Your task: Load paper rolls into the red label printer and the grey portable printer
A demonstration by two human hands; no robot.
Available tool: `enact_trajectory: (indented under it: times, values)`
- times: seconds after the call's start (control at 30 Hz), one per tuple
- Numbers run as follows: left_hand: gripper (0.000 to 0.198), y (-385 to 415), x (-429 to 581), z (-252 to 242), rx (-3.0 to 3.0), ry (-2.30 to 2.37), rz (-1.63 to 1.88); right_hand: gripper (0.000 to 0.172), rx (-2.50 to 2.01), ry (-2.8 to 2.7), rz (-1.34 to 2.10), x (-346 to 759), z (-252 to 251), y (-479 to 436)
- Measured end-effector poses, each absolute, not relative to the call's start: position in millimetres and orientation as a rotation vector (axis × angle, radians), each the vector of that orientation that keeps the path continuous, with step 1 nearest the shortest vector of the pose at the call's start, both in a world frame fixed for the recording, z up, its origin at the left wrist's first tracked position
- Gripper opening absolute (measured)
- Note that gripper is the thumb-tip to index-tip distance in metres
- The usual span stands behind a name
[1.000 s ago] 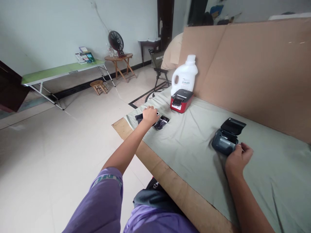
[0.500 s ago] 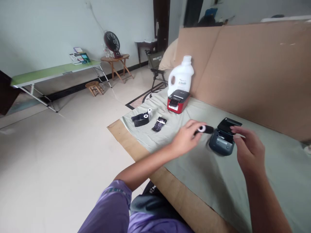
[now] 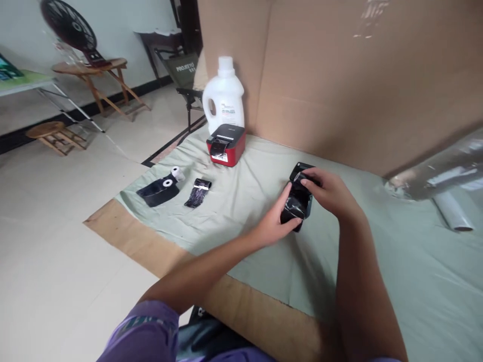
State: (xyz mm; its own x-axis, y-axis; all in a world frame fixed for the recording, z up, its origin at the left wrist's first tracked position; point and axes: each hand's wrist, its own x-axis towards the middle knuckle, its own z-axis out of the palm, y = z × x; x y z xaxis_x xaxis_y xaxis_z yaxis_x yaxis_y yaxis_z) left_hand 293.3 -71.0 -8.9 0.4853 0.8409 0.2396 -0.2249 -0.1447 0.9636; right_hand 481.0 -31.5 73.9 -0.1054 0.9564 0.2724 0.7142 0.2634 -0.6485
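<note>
Toward the left of the green cloth (image 3: 260, 178) lay two black rolls with white cores (image 3: 160, 192), well apart from your hands, then a loose black strip (image 3: 196, 195). Farther right, a white jug (image 3: 226, 93) stood behind the red printer (image 3: 237, 146). Your left hand (image 3: 277, 221) held black film (image 3: 296, 205) between thumb and fingers, over the dark printer (image 3: 309, 209), whose body was mostly covered. Rightmost, your right hand (image 3: 332, 193) pinched a black roll (image 3: 300, 177) by the raised lid (image 3: 302, 165), at the film's far end.

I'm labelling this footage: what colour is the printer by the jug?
The printer has red sides, a black top; head view.
</note>
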Motion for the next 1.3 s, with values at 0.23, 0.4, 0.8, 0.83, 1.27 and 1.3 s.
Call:
enact_trajectory:
  times: [0.23, 0.4, 0.8, 0.83, 1.27, 1.3]
  values:
    - [0.047, -99.9, 295.3, -28.7, 1.53, 0.846, 0.87, 0.029, -1.556, -1.938, 0.451, 494.4, 27.1, -8.7]
    - [0.05, -92.9, 299.2, -33.7, 1.587, 0.818, 0.837, 0.031, -1.624, -1.861, 0.457, 492.7, 8.1, -2.0]
    - [0.051, -94.5, 295.6, -29.5, 1.558, 0.806, 0.807, 0.038, -1.434, -1.734, 0.923, 503.8, 42.6, -22.5]
    - [0.051, -94.4, 295.2, -29.7, 1.552, 0.797, 0.81, 0.036, -1.442, -1.717, 0.934, 505.0, 42.3, -22.5]
    - [0.052, -96.3, 291.3, -29.0, 1.619, 0.739, 0.849, 0.052, -1.454, -1.619, 1.051, 503.7, 41.4, -27.1]
    - [0.052, -96.2, 291.2, -29.7, 1.619, 0.734, 0.859, 0.049, -1.453, -1.618, 1.066, 502.6, 43.4, -28.0]
